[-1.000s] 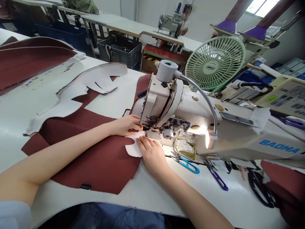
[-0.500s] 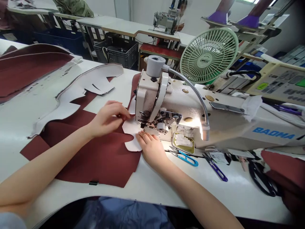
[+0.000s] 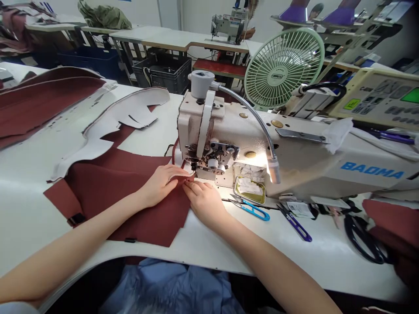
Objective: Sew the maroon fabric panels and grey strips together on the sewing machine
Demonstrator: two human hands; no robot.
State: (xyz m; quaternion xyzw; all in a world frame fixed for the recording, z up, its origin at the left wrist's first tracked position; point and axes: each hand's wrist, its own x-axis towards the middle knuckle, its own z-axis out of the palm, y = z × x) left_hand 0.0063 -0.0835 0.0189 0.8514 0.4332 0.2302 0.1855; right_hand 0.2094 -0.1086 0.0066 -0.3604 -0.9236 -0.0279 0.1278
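Note:
My left hand (image 3: 159, 185) and my right hand (image 3: 203, 201) both press on a maroon backed-material panel (image 3: 144, 218) in front of a white industrial sewing machine (image 3: 209, 126). The left fingertips reach the folded panel edge just left of the presser foot (image 3: 193, 168). My right fingertips hold the panel beside the needle plate. A sliver of white lining (image 3: 187, 167) shows at the foot, and the rest of that piece is hidden under the maroon. A long white-backed piece (image 3: 98, 141) lies over the panel's far part.
Blue snips (image 3: 252, 210), purple snips (image 3: 294, 224), black-handled shears (image 3: 360, 240) and a small tin tray (image 3: 249, 189) lie right of the machine. A green fan (image 3: 283, 67) stands behind it. Maroon stacks (image 3: 42, 98) lie at the left, and a co-worker's hand (image 3: 249, 32) shows at a far machine.
The white piece near the needle is now mostly covered by the maroon panel. My left hand has come down from a raised pinch onto the material, and the view has tilted slightly.

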